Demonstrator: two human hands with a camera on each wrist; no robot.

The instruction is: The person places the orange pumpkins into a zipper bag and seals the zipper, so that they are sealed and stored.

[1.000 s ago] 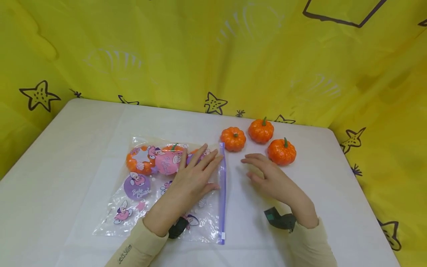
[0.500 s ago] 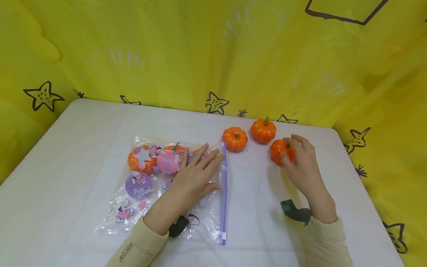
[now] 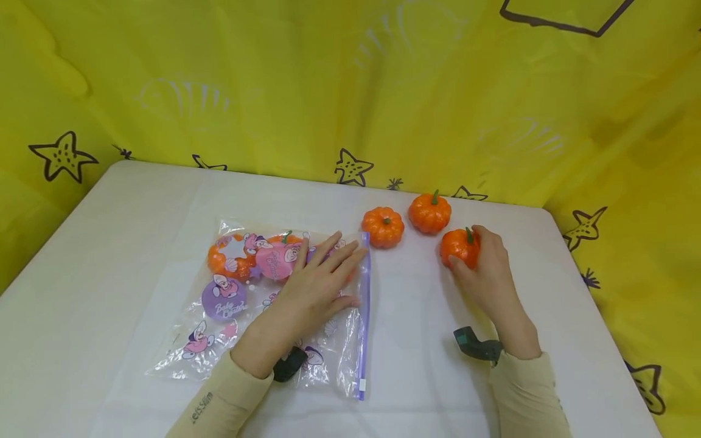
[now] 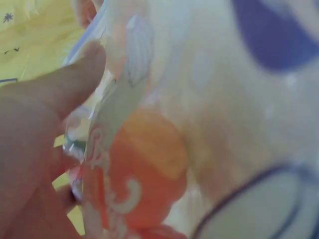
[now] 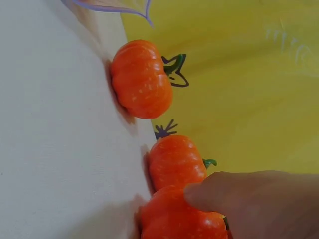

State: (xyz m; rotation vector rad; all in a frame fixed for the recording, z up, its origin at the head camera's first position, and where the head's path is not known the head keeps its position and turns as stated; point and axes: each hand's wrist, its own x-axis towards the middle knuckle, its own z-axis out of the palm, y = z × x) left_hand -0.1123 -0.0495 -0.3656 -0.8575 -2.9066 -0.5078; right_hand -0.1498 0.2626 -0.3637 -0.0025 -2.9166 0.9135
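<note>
My left hand (image 3: 320, 283) lies with spread, straight fingers on a clear zip bag (image 3: 339, 365) printed with cartoon figures. Its purple zip strip (image 3: 364, 322) runs along the bag's right side. Through the plastic show orange pumpkins (image 3: 216, 263), partly covered by prints and fingers. On the right, my right hand (image 3: 493, 277) grips a small orange toy pumpkin (image 3: 457, 246) with a green stem, thumb on the near side and fingers behind it. In the right wrist view the thumb presses on this pumpkin (image 5: 172, 216). The left wrist view is filled mostly by blurred bag plastic (image 4: 239, 129).
Two more orange pumpkins stand toward the back: one (image 3: 383, 228) by the zip's far end, another (image 3: 429, 214) just behind the gripped one. The white table (image 3: 109, 243) ends at a yellow curtain (image 3: 306, 91) with starfish drawings.
My right hand has moved right from between the bag and pumpkins, and now grips the nearest pumpkin at the right. The left hand has stayed on the bag.
</note>
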